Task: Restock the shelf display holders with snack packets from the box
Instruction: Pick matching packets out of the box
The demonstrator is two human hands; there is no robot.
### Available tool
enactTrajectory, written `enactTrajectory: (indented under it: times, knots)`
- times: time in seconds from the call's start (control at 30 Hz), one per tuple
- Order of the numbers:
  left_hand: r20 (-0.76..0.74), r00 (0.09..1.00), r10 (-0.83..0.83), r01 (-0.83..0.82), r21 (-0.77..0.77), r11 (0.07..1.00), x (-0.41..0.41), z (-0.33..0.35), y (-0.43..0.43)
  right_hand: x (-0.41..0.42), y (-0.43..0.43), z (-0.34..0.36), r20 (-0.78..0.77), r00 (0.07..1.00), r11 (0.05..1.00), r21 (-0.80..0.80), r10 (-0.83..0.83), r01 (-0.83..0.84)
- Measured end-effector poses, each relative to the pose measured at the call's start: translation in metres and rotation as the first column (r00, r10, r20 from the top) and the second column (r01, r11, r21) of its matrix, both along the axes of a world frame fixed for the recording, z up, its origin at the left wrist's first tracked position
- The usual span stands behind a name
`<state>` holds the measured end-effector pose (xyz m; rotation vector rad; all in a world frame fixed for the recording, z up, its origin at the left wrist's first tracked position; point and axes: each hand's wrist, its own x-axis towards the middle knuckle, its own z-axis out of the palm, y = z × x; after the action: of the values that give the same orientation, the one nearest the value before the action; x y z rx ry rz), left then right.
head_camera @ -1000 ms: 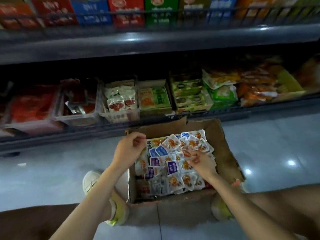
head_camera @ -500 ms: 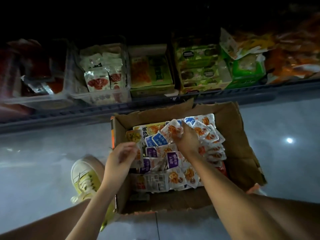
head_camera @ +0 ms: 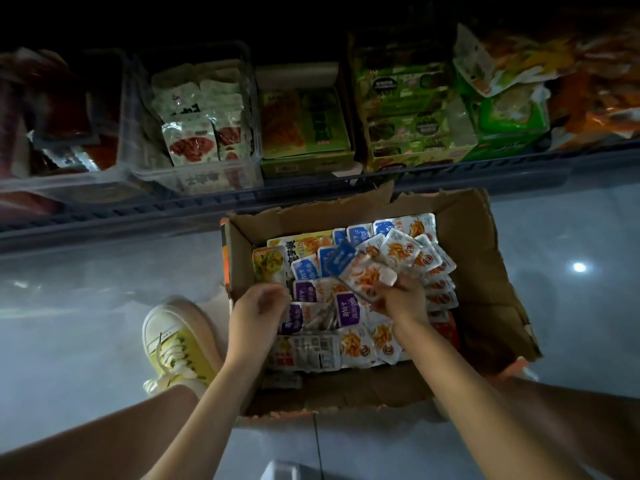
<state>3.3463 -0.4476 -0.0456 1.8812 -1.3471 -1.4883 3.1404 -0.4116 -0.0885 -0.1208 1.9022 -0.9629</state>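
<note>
A torn cardboard box (head_camera: 485, 271) on the floor holds several small snack packets (head_camera: 412, 251) in white, blue and purple. My right hand (head_camera: 401, 299) grips a small bunch of white-and-blue packets (head_camera: 363, 271), lifted just above the pile. My left hand (head_camera: 258, 308) hovers over the box's left side with fingers loosely curled; whether it holds anything is hidden. On the low shelf behind stand display holders: a clear bin (head_camera: 194, 171) with white-and-red packets and a green carton (head_camera: 304, 133).
More cartons and bags (head_camera: 415, 116) fill the shelf to the right, and a red-filled clear bin (head_camera: 62, 126) sits at the left. My yellow shoe (head_camera: 176, 344) stands left of the box. The blue shelf rail (head_camera: 242, 199) runs just behind the box.
My right hand has pulled back from the far packets and raised a bunch of them. My left hand moved slightly inward over the box. The view tilted down and closer.
</note>
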Motion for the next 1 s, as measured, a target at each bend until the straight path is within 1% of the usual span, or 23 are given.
enactTrajectory:
  times: [0.03, 0.07, 0.13, 0.17, 0.23, 0.3, 0.37, 0.4, 0.43, 0.47, 0.5, 0.53, 0.57, 0.6, 0.63, 0.67, 0.73, 0.77, 0.8, 0.9, 0.93, 0.97, 1.0]
  knots:
    - [-0.014, 1.0, 0.015, -0.014, 0.061, 0.998, -0.005, 0.001, 0.003, 0.004, 0.008, 0.009, 0.131, 0.986, 0.995, 0.03, -0.1, 0.097]
    - [-0.029, 0.999, 0.027, -0.023, 0.122, 0.992, -0.011, 0.001, 0.005, 0.009, 0.015, 0.019, 0.242, 0.958, 0.987, 0.069, -0.157, 0.144]
    - [-0.121, 0.987, 0.105, -0.075, 0.235, 0.969, -0.021, 0.001, 0.011, 0.023, 0.026, 0.029, 0.405, 0.896, 0.982, 0.125, -0.183, 0.144]
    - [-0.182, 0.97, 0.163, -0.11, 0.269, 0.957, -0.026, 0.003, 0.013, 0.03, 0.03, 0.03, 0.452, 0.878, 0.985, 0.135, -0.157, 0.107]
    - [-0.247, 0.932, 0.266, -0.192, 0.287, 0.939, -0.03, 0.002, 0.016, 0.041, 0.034, 0.031, 0.485, 0.871, 0.991, 0.133, -0.074, 0.01]
    - [-0.23, 0.914, 0.334, -0.275, 0.256, 0.927, -0.029, -0.001, 0.014, 0.041, 0.028, 0.034, 0.495, 0.867, 0.991, 0.084, 0.047, -0.102]
    - [-0.198, 0.913, 0.356, -0.312, 0.221, 0.924, -0.024, -0.004, 0.01, 0.034, 0.017, 0.034, 0.467, 0.863, 0.974, 0.018, 0.192, -0.227]
    - [-0.183, 0.914, 0.362, -0.324, 0.204, 0.924, -0.022, -0.006, 0.007, 0.03, 0.01, 0.033, 0.424, 0.868, 0.959, -0.013, 0.26, -0.282]
    - [-0.166, 0.918, 0.361, -0.331, 0.183, 0.926, -0.019, -0.007, 0.003, 0.025, 0.003, 0.027, 0.312, 0.884, 0.934, -0.035, 0.348, -0.356]
    - [-0.146, 0.924, 0.354, -0.332, 0.158, 0.93, -0.016, -0.008, 0.001, 0.019, -0.005, 0.017, 0.108, 0.879, 0.885, -0.018, 0.464, -0.465]
    - [-0.127, 0.931, 0.341, -0.325, 0.134, 0.936, -0.013, -0.008, -0.002, 0.011, -0.014, 0.003, -0.139, 0.805, 0.816, 0.041, 0.577, -0.577]
    - [-0.109, 0.94, 0.323, -0.312, 0.109, 0.944, -0.011, -0.008, -0.003, 0.004, -0.024, -0.011, -0.345, 0.684, 0.753, 0.122, 0.643, -0.646]
    - [-0.088, 0.95, 0.301, -0.293, 0.088, 0.952, -0.008, -0.009, -0.004, -0.002, -0.033, -0.024, -0.476, 0.567, 0.707, 0.185, 0.672, -0.683]
    - [-0.07, 0.958, 0.279, -0.273, 0.075, 0.959, -0.006, -0.008, -0.005, -0.008, -0.043, -0.035, -0.55, 0.473, 0.669, 0.227, 0.688, -0.708]
    - [-0.061, 0.963, 0.263, -0.259, 0.072, 0.963, -0.005, -0.008, -0.005, -0.012, -0.052, -0.045, -0.592, 0.386, 0.623, 0.264, 0.707, -0.736]
    - [-0.064, 0.964, 0.256, -0.251, 0.078, 0.965, -0.003, -0.008, -0.005, -0.015, -0.061, -0.051, -0.612, 0.287, 0.559, 0.312, 0.737, -0.768]
    - [-0.078, 0.965, 0.251, -0.242, 0.102, 0.965, -0.001, -0.008, -0.004, -0.017, -0.074, -0.057, -0.609, 0.07, 0.398, 0.423, 0.79, -0.814]
    - [-0.082, 0.966, 0.243, -0.234, 0.113, 0.966, -0.001, -0.008, -0.004, -0.016, -0.077, -0.058, -0.606, -0.01, 0.337, 0.456, 0.795, -0.823]
    - [-0.089, 0.968, 0.233, -0.222, 0.118, 0.968, -0.001, -0.008, -0.004, -0.016, -0.079, -0.058, -0.615, -0.066, 0.302, 0.475, 0.786, -0.827]
    - [-0.101, 0.973, 0.209, -0.197, 0.123, 0.973, -0.002, -0.006, -0.004, -0.018, -0.069, -0.057, -0.67, -0.187, 0.276, 0.521, 0.718, -0.808]
    - [-0.102, 0.973, 0.205, -0.193, 0.121, 0.974, -0.002, -0.005, -0.004, -0.02, -0.064, -0.057, -0.689, -0.199, 0.283, 0.519, 0.697, -0.806]
    - [-0.102, 0.974, 0.2, -0.188, 0.114, 0.975, -0.003, -0.004, -0.005, -0.024, -0.058, -0.056, -0.716, -0.183, 0.307, 0.497, 0.674, -0.812]
    - [-0.101, 0.976, 0.193, -0.183, 0.103, 0.978, -0.003, -0.003, -0.005, -0.028, -0.053, -0.052, -0.749, -0.14, 0.349, 0.455, 0.648, -0.82]
